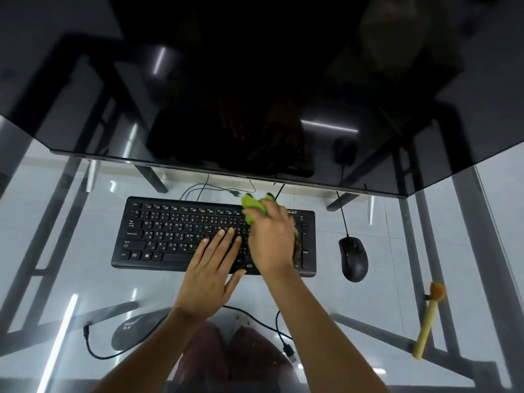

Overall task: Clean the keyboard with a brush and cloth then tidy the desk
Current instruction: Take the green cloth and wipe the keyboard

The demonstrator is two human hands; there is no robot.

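Surface: a glass desk (397, 251) with metal legs and a pale tiled floor showing through it; a dark monitor (255, 95) fills the twelve o'clock half of the head view.
Keyboard: the black keyboard (170, 231) lies flat at the centre of the desk, just below the monitor's edge.
Right hand: the right hand (273, 239) is closed on a green cloth (253, 209), pressing it onto the keys at the keyboard's three o'clock end.
Left hand: the left hand (211, 269) lies spread and flat on the lower middle keys, gripping nothing, apparently steadying the board.
Brush: the yellow brush (428, 321) rests on the glass at about four o'clock, well apart from the keyboard, bristles pointing away from the person.
Other items: a black mouse (353, 258) at three o'clock; a loose black cable (93, 347) at seven o'clock.
Step in hand: judging by the idle brush, the cloth wipe.
Next move: likely carry the cloth toward nine o'clock, shifting the left hand clear first; then tidy brush and cable.
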